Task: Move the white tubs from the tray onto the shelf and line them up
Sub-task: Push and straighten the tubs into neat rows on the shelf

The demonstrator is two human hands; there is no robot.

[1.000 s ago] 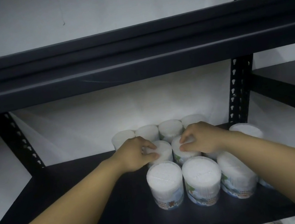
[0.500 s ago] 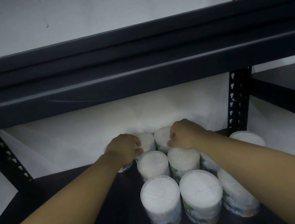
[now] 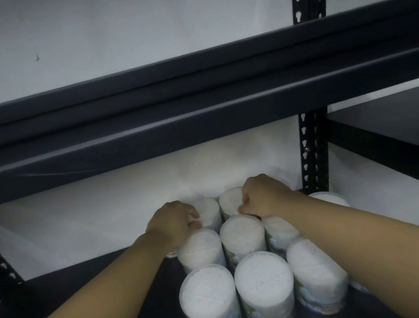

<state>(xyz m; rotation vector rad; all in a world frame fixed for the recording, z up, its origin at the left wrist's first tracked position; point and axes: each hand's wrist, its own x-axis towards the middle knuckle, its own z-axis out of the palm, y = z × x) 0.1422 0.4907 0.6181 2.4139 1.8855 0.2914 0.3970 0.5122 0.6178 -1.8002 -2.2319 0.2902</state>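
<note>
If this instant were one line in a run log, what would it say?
step: lining up tubs | left hand: on back-row tub | right hand: on neighbouring back tub | place: dark shelf | tray: not visible

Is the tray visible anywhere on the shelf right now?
No. Only white tubs stand on the dark shelf, with the left hand and right hand on the back ones; no tray shows.

White tubs (image 3: 263, 278): round, clear-walled, white-filled, printed labels low on sides. Upright, packed touching in rows on dark shelf (image 3: 58, 292). Front row three; middle row three; back row partly hidden behind hands.
</note>
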